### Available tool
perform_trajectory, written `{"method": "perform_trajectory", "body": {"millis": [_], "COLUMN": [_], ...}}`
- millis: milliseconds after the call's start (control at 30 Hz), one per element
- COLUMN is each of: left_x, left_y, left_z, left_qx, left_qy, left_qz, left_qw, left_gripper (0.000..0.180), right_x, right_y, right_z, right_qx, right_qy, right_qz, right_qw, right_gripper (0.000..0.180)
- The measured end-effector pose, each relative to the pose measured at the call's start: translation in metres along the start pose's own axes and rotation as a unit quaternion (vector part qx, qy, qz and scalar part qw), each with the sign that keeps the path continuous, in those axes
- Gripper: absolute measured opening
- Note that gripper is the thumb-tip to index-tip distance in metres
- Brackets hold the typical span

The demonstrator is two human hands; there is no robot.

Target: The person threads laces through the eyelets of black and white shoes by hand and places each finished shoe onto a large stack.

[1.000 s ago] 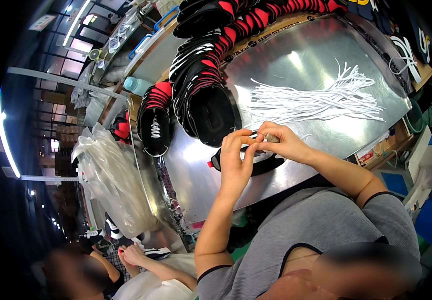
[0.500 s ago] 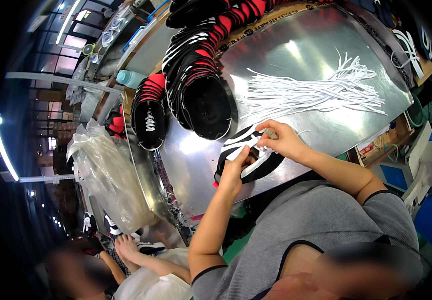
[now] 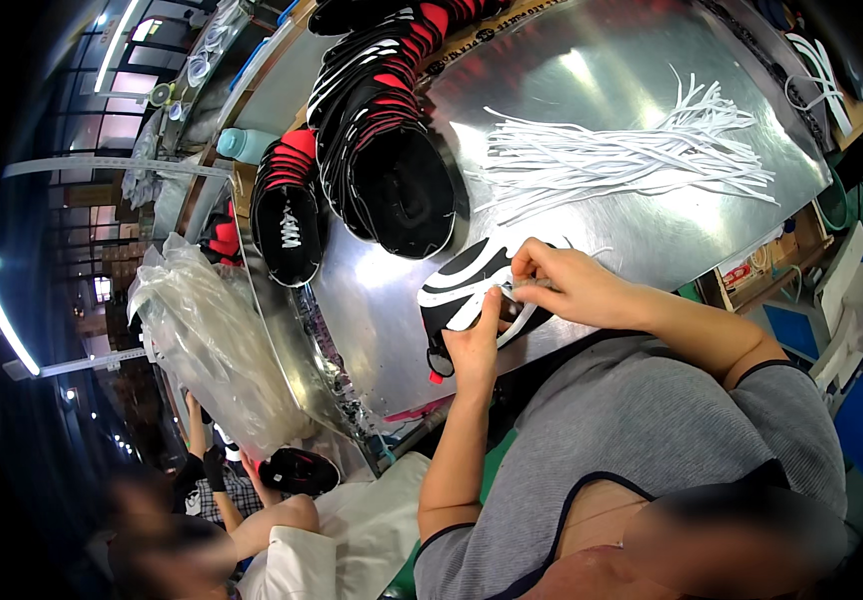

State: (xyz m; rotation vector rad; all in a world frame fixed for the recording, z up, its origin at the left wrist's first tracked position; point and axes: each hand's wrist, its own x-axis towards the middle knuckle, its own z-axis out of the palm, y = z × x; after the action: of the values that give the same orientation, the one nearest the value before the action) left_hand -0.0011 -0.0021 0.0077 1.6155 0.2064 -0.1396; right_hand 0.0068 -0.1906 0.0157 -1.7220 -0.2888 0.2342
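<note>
A black shoe upper (image 3: pixel 444 275) with white curved stripes and a small red heel tab lies tilted at the metal table's near edge. My left hand (image 3: pixel 476 340) is closed on its collar, thumb up at the lacing edge. Close to that thumb, my right hand (image 3: pixel 564 283) pinches at the lacing area with thumb and forefinger. A white shoelace (image 3: pixel 597 249) sticks out past the back of my right hand; the part between the fingers is mostly hidden. Beyond the hands lies a loose bundle of white shoelaces (image 3: pixel 632 165).
Nested black-and-red shoe uppers (image 3: pixel 392 185) stretch back at the left, beside a single laced upper (image 3: pixel 287 225). A clear plastic bag (image 3: pixel 217 345) bulges past the table's left side. A pale blue bottle (image 3: pixel 244 145) stands behind. At lower left a co-worker sits near a black shoe (image 3: pixel 300 470).
The shoe upper has turned, showing more of its striped side. My right hand has come closer to my left thumb. The view has shifted slightly, and the co-worker's arms have moved.
</note>
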Motion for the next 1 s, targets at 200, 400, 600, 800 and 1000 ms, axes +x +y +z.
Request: {"method": "perform_trajectory", "body": {"millis": [200,400,600,800,1000], "left_x": [-0.001,-0.003,-0.014,0.005,0.014], "left_y": [0.000,-0.001,-0.009,-0.004,-0.001], "left_z": [0.000,-0.002,0.005,-0.022,-0.026], "left_qx": [0.016,0.031,0.088,-0.008,0.000], "left_qy": [-0.009,-0.013,-0.024,-0.052,-0.106], "left_qz": [0.004,0.012,0.086,-0.083,-0.083], "left_qw": [1.000,0.999,0.992,0.995,0.991], "left_gripper": [0.014,0.010,0.011,0.014,0.016], "right_x": [0.000,0.006,0.020,0.034,0.042], "right_y": [0.003,0.006,0.013,-0.006,0.032], "right_z": [-0.005,0.004,0.027,0.001,0.016], "right_qx": [-0.055,-0.115,-0.250,-0.266,-0.054], "right_qy": [0.000,0.002,0.007,-0.071,0.031], "right_qz": [-0.021,-0.010,-0.109,-0.036,-0.068], "right_qw": [0.998,0.993,0.962,0.961,0.996], "right_gripper": [0.015,0.012,0.012,0.011,0.018]}}
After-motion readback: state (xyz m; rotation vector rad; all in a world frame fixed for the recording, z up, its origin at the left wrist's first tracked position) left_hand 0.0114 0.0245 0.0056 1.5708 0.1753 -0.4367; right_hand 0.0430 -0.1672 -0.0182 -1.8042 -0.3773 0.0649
